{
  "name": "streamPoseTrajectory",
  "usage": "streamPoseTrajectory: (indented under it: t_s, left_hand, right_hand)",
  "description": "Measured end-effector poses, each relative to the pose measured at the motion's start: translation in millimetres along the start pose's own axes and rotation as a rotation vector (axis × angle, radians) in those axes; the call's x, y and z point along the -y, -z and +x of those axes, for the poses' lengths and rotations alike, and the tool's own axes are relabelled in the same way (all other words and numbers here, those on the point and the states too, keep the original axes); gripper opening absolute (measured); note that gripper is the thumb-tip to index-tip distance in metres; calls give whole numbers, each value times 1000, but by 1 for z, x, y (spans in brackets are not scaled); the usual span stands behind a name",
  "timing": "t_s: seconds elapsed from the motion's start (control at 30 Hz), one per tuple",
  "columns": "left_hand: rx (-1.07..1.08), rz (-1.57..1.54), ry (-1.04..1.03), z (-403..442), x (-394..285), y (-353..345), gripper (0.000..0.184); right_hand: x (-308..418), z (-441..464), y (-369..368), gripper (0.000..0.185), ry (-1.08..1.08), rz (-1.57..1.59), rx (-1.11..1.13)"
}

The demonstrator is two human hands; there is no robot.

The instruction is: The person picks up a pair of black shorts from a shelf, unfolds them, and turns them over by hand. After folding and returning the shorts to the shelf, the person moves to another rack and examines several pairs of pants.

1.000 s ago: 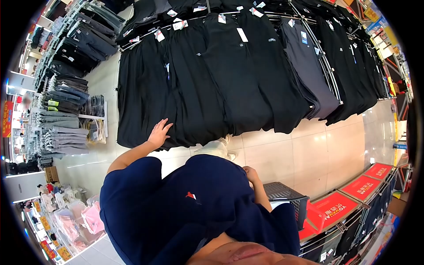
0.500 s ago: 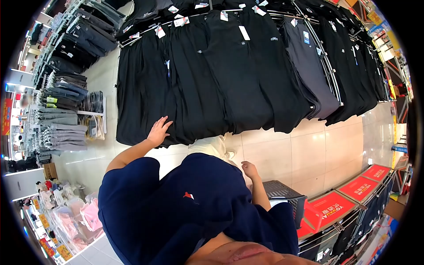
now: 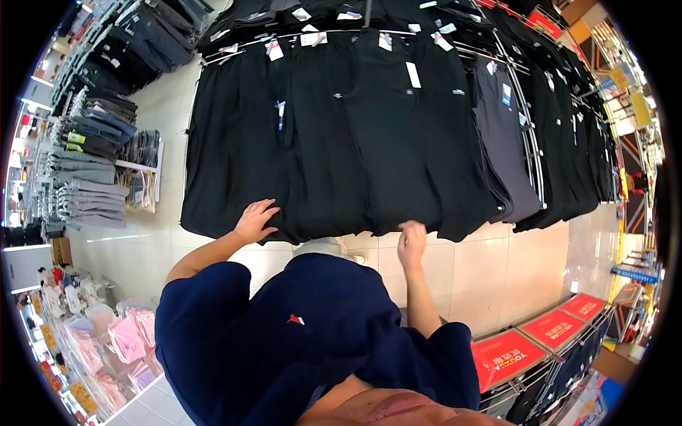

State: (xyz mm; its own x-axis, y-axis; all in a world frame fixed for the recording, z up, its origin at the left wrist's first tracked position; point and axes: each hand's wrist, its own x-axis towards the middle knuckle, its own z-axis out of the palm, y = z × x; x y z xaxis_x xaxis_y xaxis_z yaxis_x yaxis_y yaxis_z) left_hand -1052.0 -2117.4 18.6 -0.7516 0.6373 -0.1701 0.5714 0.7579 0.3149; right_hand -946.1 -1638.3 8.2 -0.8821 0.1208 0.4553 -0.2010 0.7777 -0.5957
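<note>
Long black trousers [image 3: 334, 163] lie side by side across a sloping display rack, hems toward me and paper tags at the waist end. My left hand [image 3: 256, 221] rests on the lower part of the left-hand pairs, palm down with its fingers spread. At the hem further right, my right hand [image 3: 411, 243] has its fingers curled in against the cloth edge of the black trousers. Its fingertips are partly hidden and slightly blurred. A dark grey pair of trousers [image 3: 503, 149] lies to the right of the black ones.
Metal rack bars [image 3: 522, 113] run beside the grey pair, with more black trousers beyond. Folded jeans [image 3: 89, 192] hang at the left. Red sign boards [image 3: 508, 358] top a low rack at the lower right. Pink garments [image 3: 128, 337] are at the lower left, and tiled floor [image 3: 476, 270] lies between.
My right hand has moved up and forward from beside my body to the trouser hems. My left hand stays on the cloth. The black basket behind my right arm has dropped out of sight.
</note>
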Motion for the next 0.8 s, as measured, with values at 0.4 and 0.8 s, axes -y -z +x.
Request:
streamPoseTrajectory:
  t_s: [0.4, 0.8]
  left_hand:
    - [-137, -94, -56, 3, 12, -4, 60]
    - [-7, -108, -37, 11, 13, 9, 57]
  right_hand:
    - [-32, 67, -70, 13, -108, -119, 202]
    - [-30, 78, -69, 16, -101, -129, 206]
